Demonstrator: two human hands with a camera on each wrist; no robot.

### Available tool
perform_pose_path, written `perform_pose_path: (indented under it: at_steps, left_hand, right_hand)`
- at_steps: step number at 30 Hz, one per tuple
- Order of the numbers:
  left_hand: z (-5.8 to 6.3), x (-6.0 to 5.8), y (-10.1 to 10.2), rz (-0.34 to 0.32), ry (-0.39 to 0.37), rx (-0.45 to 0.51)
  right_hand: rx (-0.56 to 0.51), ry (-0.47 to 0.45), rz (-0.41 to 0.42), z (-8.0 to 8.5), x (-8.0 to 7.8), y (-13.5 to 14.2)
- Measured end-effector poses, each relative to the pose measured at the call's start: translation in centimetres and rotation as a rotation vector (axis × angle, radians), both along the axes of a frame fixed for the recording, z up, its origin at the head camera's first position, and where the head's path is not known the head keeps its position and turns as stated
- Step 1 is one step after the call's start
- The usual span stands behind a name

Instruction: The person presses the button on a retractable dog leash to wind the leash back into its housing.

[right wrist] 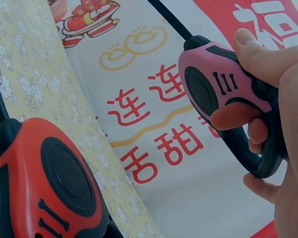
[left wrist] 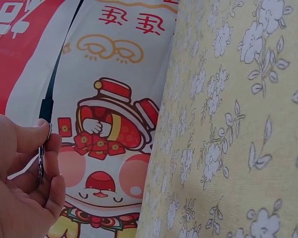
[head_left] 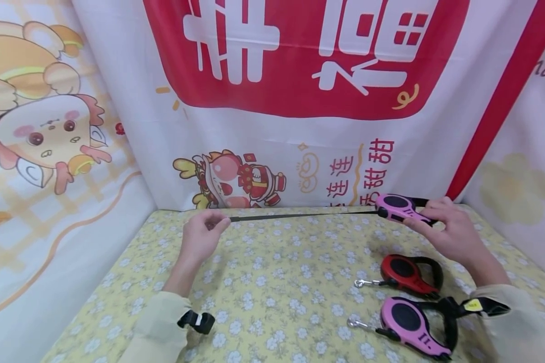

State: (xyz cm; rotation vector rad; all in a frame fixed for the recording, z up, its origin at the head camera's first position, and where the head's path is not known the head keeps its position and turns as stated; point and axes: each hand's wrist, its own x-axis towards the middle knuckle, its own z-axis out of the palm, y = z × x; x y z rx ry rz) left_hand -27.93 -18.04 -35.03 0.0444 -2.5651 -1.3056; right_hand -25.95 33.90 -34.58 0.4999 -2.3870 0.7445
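Observation:
My right hand [head_left: 454,229] grips the black handle of a pink retractable dog leash [right wrist: 218,74], its thumb lying along the top of the case. From that case a flat black strap [head_left: 295,216] stretches leftward across the back of the table. At its far end my left hand [head_left: 203,234] pinches the metal clip [left wrist: 40,161] between thumb and fingers, just past a black sleeve on the strap. Below the right hand, a red retractable leash [head_left: 401,272] lies on the table, its silver clip pointing left.
A second pink leash [head_left: 406,322] lies nearest me on the right, beside the right sleeve, its clip [head_left: 356,322] pointing left. The yellow floral tablecloth [head_left: 272,292] covers the table. Printed white cloth [head_left: 254,131] hangs behind it and at both sides.

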Motion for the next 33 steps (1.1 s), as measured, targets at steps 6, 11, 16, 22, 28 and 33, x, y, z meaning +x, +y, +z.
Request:
perform_pose_path:
  at_steps: [6,11,16,22,28,33]
  left_hand:
    - [0.1,0.1,0.2,0.001,-0.003,0.004]
    - [0.1,0.0,0.4,0.0,-0.014,0.009]
    - [0.2,0.1,0.6,-0.004,-0.009,0.001]
    - [0.2,0.1,0.7,-0.011,-0.001,0.005]
    - [0.1,0.3,1.2,-0.017,-0.008,0.004]
    - [0.0,0.3,1.6,-0.018,-0.01,0.005]
  right_hand:
    - [0.01,0.006,0.006,-0.1,0.0,-0.5]
    - [0.022,-0.016,-0.012,-0.1,0.1,-0.9]
    - [0.047,-0.011,-0.023,-0.1,0.0,-1.0]
    - [0.075,-0.03,-0.048,-0.1,0.0,-1.2]
    - [0.077,-0.043,-0.042,0.1,0.0,-1.6]
    - [0.081,-0.03,-0.033,0.1,0.0,-1.6]
